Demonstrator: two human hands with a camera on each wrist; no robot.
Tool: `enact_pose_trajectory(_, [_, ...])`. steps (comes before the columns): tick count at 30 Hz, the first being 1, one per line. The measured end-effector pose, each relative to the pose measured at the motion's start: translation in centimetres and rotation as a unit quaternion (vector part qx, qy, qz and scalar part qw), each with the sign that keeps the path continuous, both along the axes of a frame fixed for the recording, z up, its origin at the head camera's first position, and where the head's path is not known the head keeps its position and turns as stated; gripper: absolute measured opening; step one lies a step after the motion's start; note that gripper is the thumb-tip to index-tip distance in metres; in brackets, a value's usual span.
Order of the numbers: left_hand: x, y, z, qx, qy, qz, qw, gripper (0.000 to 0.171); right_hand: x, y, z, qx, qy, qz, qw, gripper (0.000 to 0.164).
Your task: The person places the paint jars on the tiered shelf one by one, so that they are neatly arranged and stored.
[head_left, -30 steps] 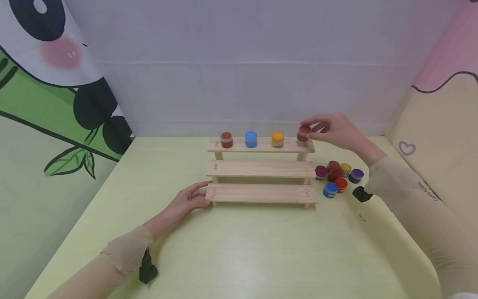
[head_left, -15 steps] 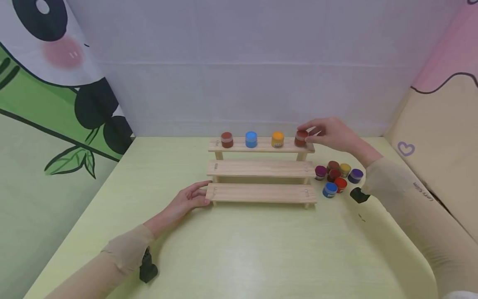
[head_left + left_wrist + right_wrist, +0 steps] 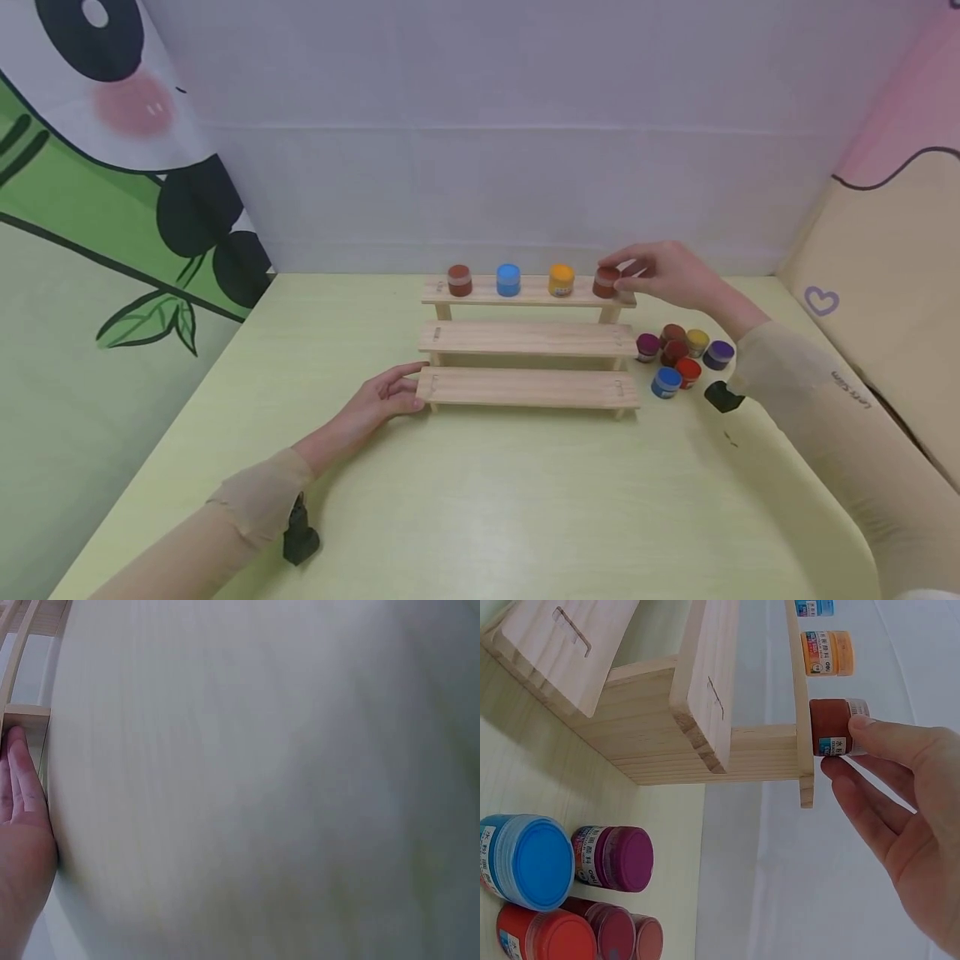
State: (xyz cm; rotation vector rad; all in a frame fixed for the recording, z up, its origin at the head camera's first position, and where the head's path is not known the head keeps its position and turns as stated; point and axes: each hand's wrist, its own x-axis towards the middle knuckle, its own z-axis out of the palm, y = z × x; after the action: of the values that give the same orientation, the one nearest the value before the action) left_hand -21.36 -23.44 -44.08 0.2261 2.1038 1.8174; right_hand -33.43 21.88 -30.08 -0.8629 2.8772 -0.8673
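Observation:
A three-tier wooden rack (image 3: 525, 387) stands on the table, its steps rising toward the back. My right hand (image 3: 671, 271) is at the right end of the top tier, with thumb and fingers around a brown paint jar (image 3: 604, 283). That jar's base meets the plank in the right wrist view. Left of it on the same tier stand a yellow-orange jar (image 3: 561, 281), a light blue jar (image 3: 508, 281) and another brown jar (image 3: 460, 281). My left hand (image 3: 378, 398) touches the left end of the lowest tier, its fingers fairly straight in the left wrist view.
Right of the rack, several paint jars cluster on the table, among them a blue jar (image 3: 666, 383), a red jar (image 3: 687, 372), a purple jar (image 3: 718, 355) and a magenta jar (image 3: 634, 859). A pale cloth wall (image 3: 525, 183) rises behind the rack.
My right hand has moved slightly left and down, and the brown jar in it has gone from tilted at the plank's end to upright on the top tier. The left hand stays put.

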Motion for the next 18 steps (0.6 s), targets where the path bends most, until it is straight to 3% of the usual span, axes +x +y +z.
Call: enact_pose_trajectory(18, [-0.18,-0.09,-0.28,-0.006,-0.001,0.002,1.0,0.067,0.14,0.21,-0.14,0.004,-0.003,0.007,1.0,0.035])
